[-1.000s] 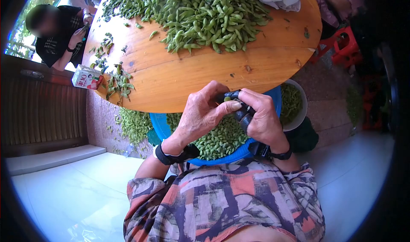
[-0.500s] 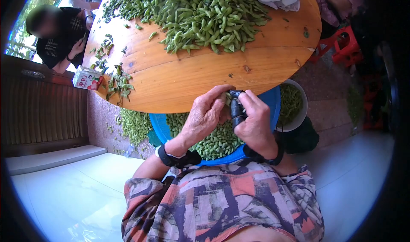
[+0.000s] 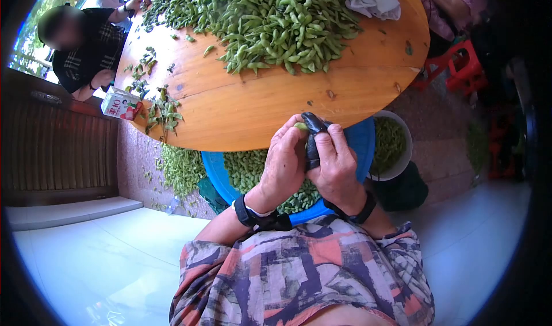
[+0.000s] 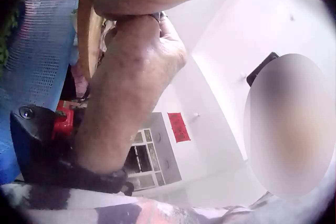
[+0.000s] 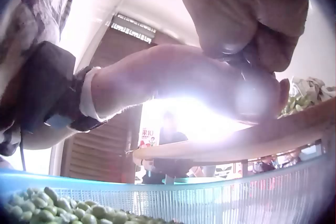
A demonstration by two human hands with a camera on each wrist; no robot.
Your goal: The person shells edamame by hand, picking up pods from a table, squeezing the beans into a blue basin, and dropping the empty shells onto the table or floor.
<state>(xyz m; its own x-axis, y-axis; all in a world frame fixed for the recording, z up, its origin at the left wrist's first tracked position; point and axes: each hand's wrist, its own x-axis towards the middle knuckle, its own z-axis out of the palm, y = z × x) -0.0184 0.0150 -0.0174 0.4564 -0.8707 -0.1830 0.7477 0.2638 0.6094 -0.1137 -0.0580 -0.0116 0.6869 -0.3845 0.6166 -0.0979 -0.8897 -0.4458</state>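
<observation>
Green pod (image 3: 301, 126) pinched by curled fingers of left hand (image 3: 285, 165) and right hand (image 3: 337, 169), close to table's near edge (image 3: 241, 148), near blue basket (image 3: 214, 173). By loose pinch or slippery dark finger covers (image 3: 312, 122), pod could be dropped beyond basket's rim, onto floor (image 3: 131, 159).

Head cam: high, faces down and forward over left hand (image 3: 286, 162), right hand (image 3: 336, 173), table (image 3: 259, 104), basket (image 3: 215, 173). Left wrist cam: close, low, tilted up past right hand to wall (image 4: 212, 142). Right wrist cam: close, low, across basket to left hand. All three share table, basket
</observation>
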